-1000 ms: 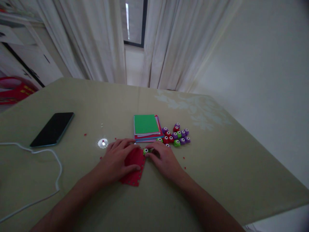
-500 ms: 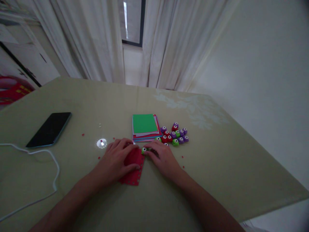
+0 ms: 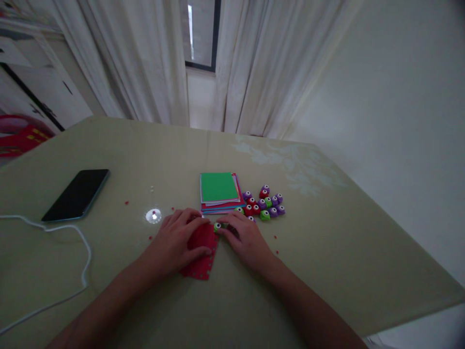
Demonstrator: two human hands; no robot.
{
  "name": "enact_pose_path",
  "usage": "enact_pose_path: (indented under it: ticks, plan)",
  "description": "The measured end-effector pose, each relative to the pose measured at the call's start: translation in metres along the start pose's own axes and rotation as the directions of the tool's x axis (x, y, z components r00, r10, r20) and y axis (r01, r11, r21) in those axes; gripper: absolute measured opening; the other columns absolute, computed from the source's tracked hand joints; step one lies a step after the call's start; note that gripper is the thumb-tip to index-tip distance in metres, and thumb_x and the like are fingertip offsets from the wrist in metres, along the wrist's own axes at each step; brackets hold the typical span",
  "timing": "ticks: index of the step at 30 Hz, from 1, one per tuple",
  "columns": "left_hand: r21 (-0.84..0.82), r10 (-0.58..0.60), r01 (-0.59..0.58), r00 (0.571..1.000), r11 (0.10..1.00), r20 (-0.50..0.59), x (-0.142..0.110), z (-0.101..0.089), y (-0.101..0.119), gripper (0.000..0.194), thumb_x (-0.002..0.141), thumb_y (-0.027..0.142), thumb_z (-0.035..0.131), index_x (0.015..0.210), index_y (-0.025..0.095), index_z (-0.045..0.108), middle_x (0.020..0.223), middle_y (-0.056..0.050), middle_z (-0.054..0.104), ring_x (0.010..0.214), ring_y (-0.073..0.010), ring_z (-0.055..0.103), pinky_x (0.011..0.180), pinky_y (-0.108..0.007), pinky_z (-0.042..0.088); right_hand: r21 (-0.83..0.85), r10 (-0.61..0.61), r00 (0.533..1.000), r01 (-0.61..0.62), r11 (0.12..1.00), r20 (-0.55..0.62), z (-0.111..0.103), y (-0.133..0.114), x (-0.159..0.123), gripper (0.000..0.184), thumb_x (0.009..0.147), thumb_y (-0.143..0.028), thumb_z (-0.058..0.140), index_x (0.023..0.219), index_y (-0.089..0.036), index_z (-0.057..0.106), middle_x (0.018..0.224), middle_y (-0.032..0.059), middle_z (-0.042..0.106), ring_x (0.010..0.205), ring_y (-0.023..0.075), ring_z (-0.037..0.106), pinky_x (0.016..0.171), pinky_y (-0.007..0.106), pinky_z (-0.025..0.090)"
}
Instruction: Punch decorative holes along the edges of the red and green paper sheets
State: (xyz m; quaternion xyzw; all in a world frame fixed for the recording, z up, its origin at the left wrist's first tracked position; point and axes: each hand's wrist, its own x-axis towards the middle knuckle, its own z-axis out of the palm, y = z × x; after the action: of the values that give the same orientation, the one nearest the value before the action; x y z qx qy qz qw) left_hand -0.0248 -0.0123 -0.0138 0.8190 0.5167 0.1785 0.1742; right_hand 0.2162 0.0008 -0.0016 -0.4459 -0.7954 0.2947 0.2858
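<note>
On the table in front of me lies a sheet of red paper (image 3: 199,238) with small holes along its right and lower edges. My left hand (image 3: 181,237) rests on it with thumb and fingers spread, covering much of its left part. At the paper's upper right corner, the fingers of my right hand (image 3: 241,235) are closed on a small green paper punch (image 3: 217,226) with a round, eye-like white spot. My right fingers partly hide the punch. Whether the paper's edge sits inside it, I cannot tell.
Beyond my hands lies a stack of coloured paper (image 3: 219,187), green on top. Several red, purple and green punches (image 3: 265,214) cluster beside it. Tiny red paper bits (image 3: 275,237) are scattered about. A phone (image 3: 77,195) and a white cable (image 3: 85,247) lie on the left.
The whole view has shifted slightly. My hands, the red paper and the green punch keep nearly the same places relative to each other.
</note>
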Motion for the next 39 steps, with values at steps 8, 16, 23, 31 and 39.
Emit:
enact_pose_path:
  ticks: [8, 16, 23, 31, 39]
  plan:
    - [-0.006, -0.015, 0.015, 1.0, 1.0, 0.006, 0.001, -0.001, 0.001, 0.054, 0.083, 0.049, 0.083, 0.133, 0.033, 0.071, 0.14, -0.008, 0.065, 0.128, -0.0371, 0.057, 0.114, -0.058, 0.04, 0.002, 0.013, 1.0, -0.013, 1.0, 0.003, 0.001, 0.0, 0.0, 0.02, 0.101, -0.019, 0.073, 0.121, -0.019, 0.076, 0.121, 0.0091, 0.075, 0.112, 0.0216, 0.07, 0.101, 0.035, 0.052]
    - [-0.007, -0.005, 0.005, 1.0, 1.0, -0.017, 0.001, -0.003, 0.004, 0.056, 0.087, 0.056, 0.079, 0.137, 0.031, 0.07, 0.139, -0.01, 0.064, 0.128, -0.037, 0.056, 0.115, -0.059, 0.037, 0.022, 0.04, 0.992, -0.037, 0.999, -0.121, -0.004, -0.006, -0.001, 0.012, 0.099, -0.018, 0.073, 0.11, -0.017, 0.076, 0.107, 0.0078, 0.074, 0.094, 0.0195, 0.068, 0.082, 0.03, 0.053]
    - [-0.013, 0.012, -0.012, 1.0, 1.0, -0.02, 0.003, -0.002, 0.002, 0.054, 0.087, 0.056, 0.077, 0.135, 0.031, 0.071, 0.137, -0.009, 0.064, 0.126, -0.0378, 0.056, 0.109, -0.059, 0.04, -0.023, 0.162, 0.986, -0.161, 0.987, 0.043, -0.02, -0.013, 0.017, 0.015, 0.094, -0.027, 0.078, 0.085, -0.017, 0.073, 0.079, 0.0001, 0.071, 0.073, 0.0149, 0.063, 0.067, 0.025, 0.044]
    - [0.011, 0.035, -0.034, 0.998, 0.999, -0.061, 0.004, 0.005, 0.002, 0.048, 0.085, 0.052, 0.079, 0.128, 0.032, 0.072, 0.133, -0.009, 0.064, 0.125, -0.0377, 0.056, 0.107, -0.059, 0.04, -0.216, 0.366, 0.829, -0.3, 0.929, 0.422, -0.042, -0.021, 0.058, 0.018, 0.097, -0.033, 0.074, 0.097, -0.015, 0.075, 0.079, 0.0025, 0.075, 0.068, 0.0143, 0.068, 0.06, 0.021, 0.047]
    - [0.019, 0.026, -0.025, 0.998, 1.0, -0.063, 0.005, 0.004, 0.007, 0.048, 0.085, 0.049, 0.079, 0.129, 0.032, 0.072, 0.131, -0.008, 0.065, 0.123, -0.0378, 0.056, 0.107, -0.059, 0.039, -0.203, 0.497, 0.689, -0.466, 0.861, 0.527, -0.038, -0.019, 0.072, 0.02, 0.097, -0.033, 0.074, 0.085, -0.017, 0.068, 0.071, -0.0019, 0.069, 0.061, 0.0116, 0.067, 0.058, 0.02, 0.053]
